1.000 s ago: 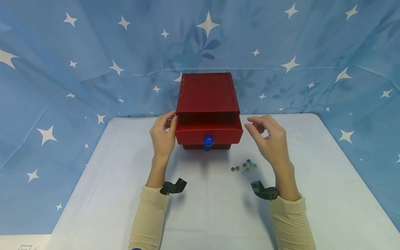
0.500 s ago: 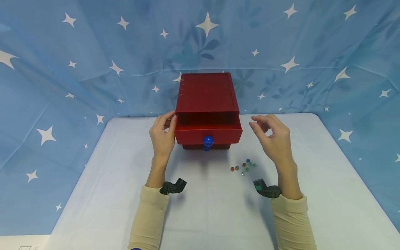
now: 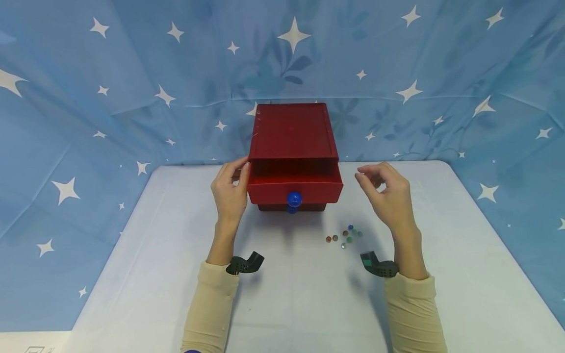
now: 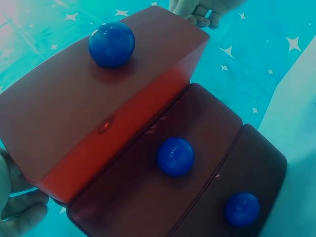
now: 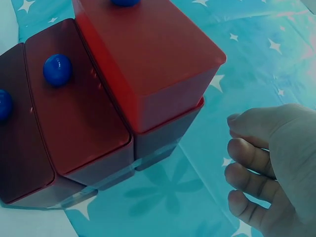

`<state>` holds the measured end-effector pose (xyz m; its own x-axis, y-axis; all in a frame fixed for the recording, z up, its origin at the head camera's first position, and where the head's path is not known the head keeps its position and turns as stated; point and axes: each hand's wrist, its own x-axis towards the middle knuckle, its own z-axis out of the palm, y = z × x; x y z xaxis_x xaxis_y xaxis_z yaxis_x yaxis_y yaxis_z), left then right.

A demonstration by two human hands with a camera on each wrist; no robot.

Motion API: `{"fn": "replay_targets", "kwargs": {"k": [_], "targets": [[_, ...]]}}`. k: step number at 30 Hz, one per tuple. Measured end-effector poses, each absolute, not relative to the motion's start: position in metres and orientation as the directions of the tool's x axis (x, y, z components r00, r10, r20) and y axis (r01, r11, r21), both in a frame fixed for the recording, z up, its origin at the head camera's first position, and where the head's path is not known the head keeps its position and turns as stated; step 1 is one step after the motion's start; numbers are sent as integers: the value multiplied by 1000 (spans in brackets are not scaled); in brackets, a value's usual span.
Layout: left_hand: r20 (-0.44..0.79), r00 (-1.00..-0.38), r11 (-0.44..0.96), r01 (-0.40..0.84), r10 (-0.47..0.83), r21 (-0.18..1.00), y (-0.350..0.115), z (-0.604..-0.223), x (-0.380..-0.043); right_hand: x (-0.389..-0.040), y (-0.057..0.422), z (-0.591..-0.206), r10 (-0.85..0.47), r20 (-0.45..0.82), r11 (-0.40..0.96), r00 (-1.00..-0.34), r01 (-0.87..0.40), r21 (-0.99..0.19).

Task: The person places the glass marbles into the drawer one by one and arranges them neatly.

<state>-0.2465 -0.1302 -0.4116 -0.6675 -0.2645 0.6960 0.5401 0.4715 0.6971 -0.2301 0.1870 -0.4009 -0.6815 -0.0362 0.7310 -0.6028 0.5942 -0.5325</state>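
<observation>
A red cabinet (image 3: 291, 128) of three stacked drawers stands at the table's back edge. Its top drawer (image 3: 270, 194) is pulled partly out and carries a blue ball knob (image 3: 294, 199). The two drawers below (image 4: 148, 190) are in, each with the same kind of knob. My left hand (image 3: 230, 191) touches the cabinet's left side near the front, its fingers bent loosely. Holding nothing, my right hand (image 3: 387, 191) hovers to the right of the drawer, thumb and fingers loosely curled. Several small marbles (image 3: 349, 239), in red, blue, green and clear, lie in front of the cabinet on the right.
The white table (image 3: 291, 299) runs toward me and out to both sides. A blue curtain with white stars (image 3: 185, 63) hangs right behind the cabinet. A black camera (image 3: 245, 263) sits on the left wrist, another camera (image 3: 378, 265) on the right.
My right hand has drifted a little to the right, away from the cabinet. The left hand and the drawer stay where they were.
</observation>
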Motion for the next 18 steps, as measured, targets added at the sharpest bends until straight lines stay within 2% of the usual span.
{"fn": "replay_targets", "kwargs": {"k": [18], "targets": [[727,-640,471,575,-250,668,-137,-424,-254,-236,197,-412,-73,642,624,-763,-537,-567]]}}
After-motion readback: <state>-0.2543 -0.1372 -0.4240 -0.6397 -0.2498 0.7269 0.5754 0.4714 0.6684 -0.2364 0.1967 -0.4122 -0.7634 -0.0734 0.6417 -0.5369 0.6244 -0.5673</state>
